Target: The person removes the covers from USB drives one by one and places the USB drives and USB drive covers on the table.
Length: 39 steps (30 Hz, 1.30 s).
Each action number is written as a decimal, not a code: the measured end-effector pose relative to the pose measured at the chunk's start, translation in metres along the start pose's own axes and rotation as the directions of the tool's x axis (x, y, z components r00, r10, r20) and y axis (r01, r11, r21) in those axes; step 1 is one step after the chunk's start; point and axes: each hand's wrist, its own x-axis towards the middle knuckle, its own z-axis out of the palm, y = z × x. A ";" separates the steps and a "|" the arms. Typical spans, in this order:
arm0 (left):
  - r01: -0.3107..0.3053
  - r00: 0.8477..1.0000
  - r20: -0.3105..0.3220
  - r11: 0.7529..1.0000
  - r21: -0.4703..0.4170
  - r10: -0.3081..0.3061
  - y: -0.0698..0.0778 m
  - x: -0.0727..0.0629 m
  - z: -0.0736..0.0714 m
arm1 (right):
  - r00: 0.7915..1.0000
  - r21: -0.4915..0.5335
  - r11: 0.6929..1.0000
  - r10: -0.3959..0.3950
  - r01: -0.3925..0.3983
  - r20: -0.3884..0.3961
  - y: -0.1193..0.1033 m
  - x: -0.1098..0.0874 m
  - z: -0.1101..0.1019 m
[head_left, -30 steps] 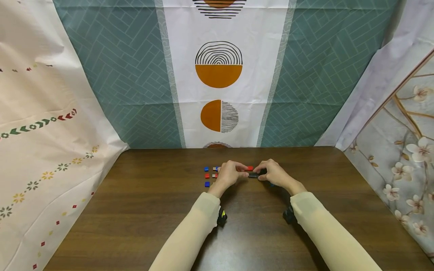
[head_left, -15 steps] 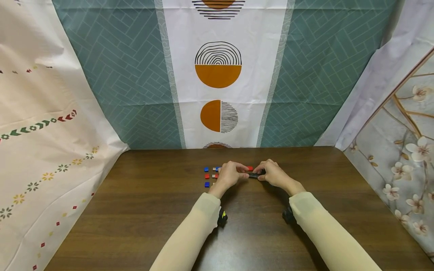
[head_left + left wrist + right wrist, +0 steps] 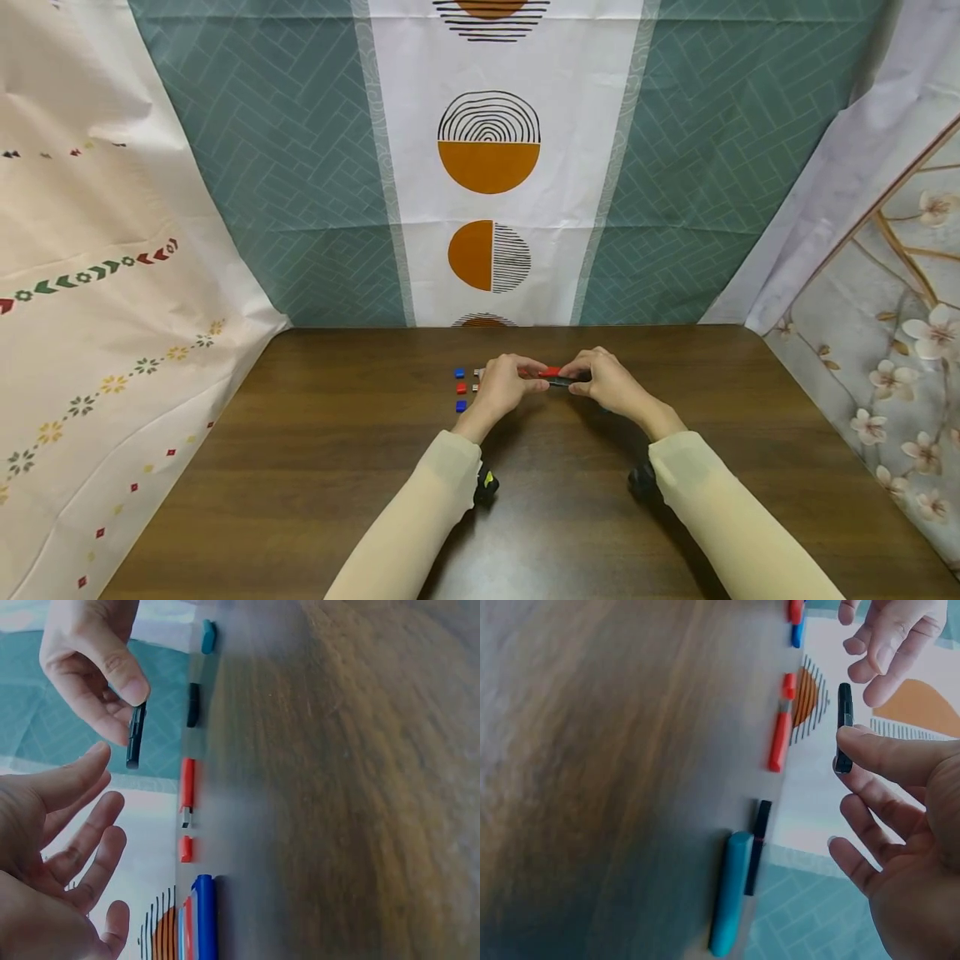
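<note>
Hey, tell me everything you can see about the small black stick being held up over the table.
The black stick is slim and straight, with a slightly glossy, plastic-looking body and a seam partway along it. No bare metal shows. The right hand pinches it between thumb and fingers toward one end, holding it off the table. Its free end points toward the left hand, whose fingers are close but not touching it.

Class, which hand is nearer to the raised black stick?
Right. The right hand pinches the raised black stick near one end; the left hand is off its other end, not touching.
</note>
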 end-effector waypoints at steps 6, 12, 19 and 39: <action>-0.007 1.000 -0.015 1.000 -0.031 0.006 0.001 -0.009 -0.007 | 1.000 0.003 1.000 -0.005 0.005 -0.013 -0.010 -0.004 -0.002; -0.014 1.000 -0.028 0.998 -0.062 0.013 0.003 -0.017 -0.014 | 1.000 0.014 1.000 -0.016 0.016 -0.023 -0.021 -0.008 -0.004; -0.017 0.999 -0.049 0.996 -0.092 0.012 0.005 -0.028 -0.022 | 0.997 -0.008 0.998 -0.060 0.059 -0.047 -0.030 -0.012 -0.006; -0.021 0.997 -0.074 0.996 -0.084 0.015 0.000 -0.047 -0.026 | 0.965 -0.048 0.975 -0.223 0.219 -0.134 -0.052 -0.018 0.010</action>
